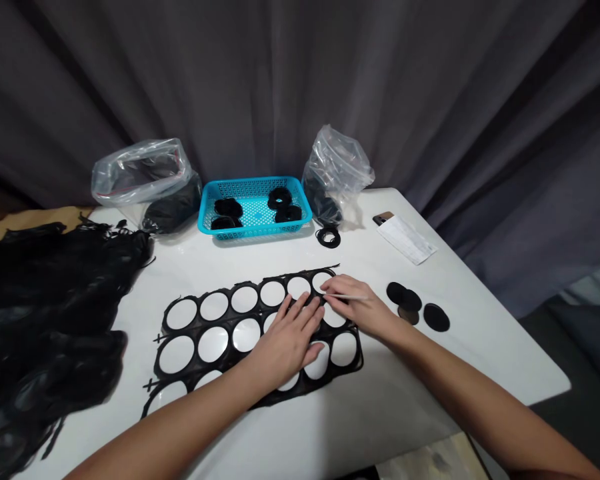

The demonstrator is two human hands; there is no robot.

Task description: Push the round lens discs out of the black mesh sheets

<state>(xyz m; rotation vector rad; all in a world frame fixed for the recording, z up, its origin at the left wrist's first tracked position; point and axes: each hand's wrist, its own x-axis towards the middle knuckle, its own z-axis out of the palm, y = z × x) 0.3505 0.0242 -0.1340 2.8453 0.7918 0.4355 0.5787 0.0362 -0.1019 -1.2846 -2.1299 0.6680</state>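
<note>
A thin black sheet [233, 328] with rows of round holes lies flat on the white table. My left hand [291, 337] rests palm down across its right half, fingers stretched out and covering several holes. My right hand [356, 303] is closed around a slim, light-coloured stick-like tool [347, 297]. Its fingertips touch the sheet near the top right hole, and the tool's tip is too small to make out. To the right of this hand lie several black discs [436, 317], some overlapping.
A blue basket [255, 232] holds several piles of black rings. Clear plastic bags with black contents stand left [143, 173] and right [340, 160] of it. Black rings [329, 237] lie in front. A large black heap [45, 320] covers the left side. White paper [407, 239] partly covers a phone [381, 217].
</note>
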